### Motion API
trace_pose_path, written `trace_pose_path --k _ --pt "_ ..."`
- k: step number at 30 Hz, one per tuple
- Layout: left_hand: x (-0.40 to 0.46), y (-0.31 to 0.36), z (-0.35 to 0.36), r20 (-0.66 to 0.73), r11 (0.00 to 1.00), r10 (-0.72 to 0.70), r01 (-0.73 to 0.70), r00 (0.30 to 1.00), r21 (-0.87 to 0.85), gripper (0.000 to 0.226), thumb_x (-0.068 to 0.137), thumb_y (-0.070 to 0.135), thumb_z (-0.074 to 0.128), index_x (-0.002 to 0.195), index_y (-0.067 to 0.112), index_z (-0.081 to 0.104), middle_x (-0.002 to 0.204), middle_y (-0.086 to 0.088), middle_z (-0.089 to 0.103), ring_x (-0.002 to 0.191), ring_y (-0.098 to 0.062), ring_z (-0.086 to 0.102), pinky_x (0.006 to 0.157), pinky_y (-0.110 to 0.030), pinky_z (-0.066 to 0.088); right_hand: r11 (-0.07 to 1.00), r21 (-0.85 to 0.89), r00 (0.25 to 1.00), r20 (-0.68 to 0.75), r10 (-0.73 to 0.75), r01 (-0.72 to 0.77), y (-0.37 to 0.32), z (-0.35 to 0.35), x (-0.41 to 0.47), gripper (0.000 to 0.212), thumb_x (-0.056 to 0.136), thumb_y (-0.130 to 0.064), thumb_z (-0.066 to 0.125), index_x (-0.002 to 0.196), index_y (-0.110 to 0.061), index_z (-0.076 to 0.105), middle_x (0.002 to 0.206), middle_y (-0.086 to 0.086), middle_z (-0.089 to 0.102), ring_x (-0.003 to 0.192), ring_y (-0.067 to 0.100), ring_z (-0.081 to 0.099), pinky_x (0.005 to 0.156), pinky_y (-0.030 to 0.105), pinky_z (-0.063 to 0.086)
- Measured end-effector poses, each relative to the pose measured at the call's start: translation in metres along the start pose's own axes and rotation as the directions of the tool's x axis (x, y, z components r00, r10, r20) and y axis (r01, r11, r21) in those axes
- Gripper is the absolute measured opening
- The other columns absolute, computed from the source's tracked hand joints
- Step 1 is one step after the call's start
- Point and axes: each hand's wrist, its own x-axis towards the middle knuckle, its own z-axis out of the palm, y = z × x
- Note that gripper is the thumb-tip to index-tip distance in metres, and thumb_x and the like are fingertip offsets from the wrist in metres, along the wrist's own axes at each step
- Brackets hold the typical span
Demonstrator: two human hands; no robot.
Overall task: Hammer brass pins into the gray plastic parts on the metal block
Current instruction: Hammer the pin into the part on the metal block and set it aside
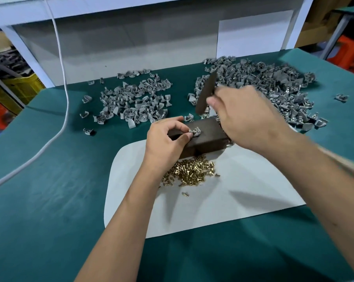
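While the left hand (168, 137) pinches a small gray plastic part (195, 132) between thumb and forefinger on top of the metal block (204, 137), the right hand (245, 117) grips a dark flat metal bar (205, 92) used as the hammer. That bar is raised above the block and blurred; its long axis runs steeply, upper end tilted toward the far right, lower end pointing down at the far end of the block. The 2 hands are apart, the left at the block's near-left end, the right over its right end.

Lying on the far edge of a white sheet (243, 196), the block is a dark rectangular bar whose long axis runs from near left to far right. The held part sits about midway along its top face; whether a pin already stands in it cannot be told.

Just in front of the block, on the white sheet, lies a heap of brass pins (192, 171), with 1 stray pin (185, 193) nearer the sheet's middle. The sheet rests on a green table cover (50, 200).

Toward the far edge of the table are 2 heaps of gray parts: a smaller pile (135, 98) far left of the block and a larger pile (274, 86) far right, behind the right hand. A few loose parts lie scattered around both.

A white cable (65, 98) hangs down over the left side of the table and trails off its left edge.
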Motion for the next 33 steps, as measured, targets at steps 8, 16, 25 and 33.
trace_pose_path --k 8,16,25,33 --pt "-0.001 0.0 0.0 0.0 1.0 -0.009 0.009 1.0 -0.013 0.016 0.083 0.007 0.081 0.079 0.021 0.076 0.124 -0.003 0.071 0.118 -0.01 0.064 0.1 -0.013 0.045 0.997 -0.06 0.996 0.077 -0.047 0.052 -0.005 -0.003 0.004 0.03 0.107 -0.045 0.036 0.106 -0.024 0.058 0.07 -0.002 0.048 0.068 0.033 0.052 0.063 0.038 0.039" --pt "-0.001 0.002 0.0 0.018 0.999 -0.044 0.044 0.999 -0.025 0.011 0.084 0.007 0.08 0.08 0.017 0.077 0.125 -0.004 0.07 0.121 -0.013 0.063 0.109 -0.033 0.045 0.999 -0.037 0.984 0.175 0.02 -0.014 0.0 0.005 -0.001 0.025 0.107 -0.046 0.036 0.092 -0.031 0.049 0.068 -0.002 0.042 0.07 0.034 0.049 0.064 0.039 0.04" --pt "-0.001 0.002 0.0 0.013 1.0 -0.02 0.02 1.0 -0.004 0.014 0.084 0.007 0.08 0.079 0.019 0.075 0.125 -0.005 0.07 0.121 -0.013 0.063 0.1 -0.011 0.041 1.0 -0.02 0.991 0.132 -0.01 0.012 0.001 0.004 0.001 0.026 0.107 -0.046 0.036 0.091 -0.029 0.048 0.068 -0.004 0.044 0.068 0.031 0.049 0.063 0.039 0.04" --pt "-0.001 0.002 0.0 0.009 1.0 -0.026 0.026 1.0 -0.002 0.016 0.084 0.01 0.081 0.079 0.025 0.076 0.125 0.003 0.069 0.127 -0.016 0.057 0.112 -0.04 0.043 0.999 -0.037 0.978 0.21 0.0 0.008 0.005 0.014 -0.005 0.024 0.108 -0.044 0.037 0.09 -0.028 0.044 0.071 0.001 0.046 0.071 0.033 0.047 0.065 0.038 0.037"
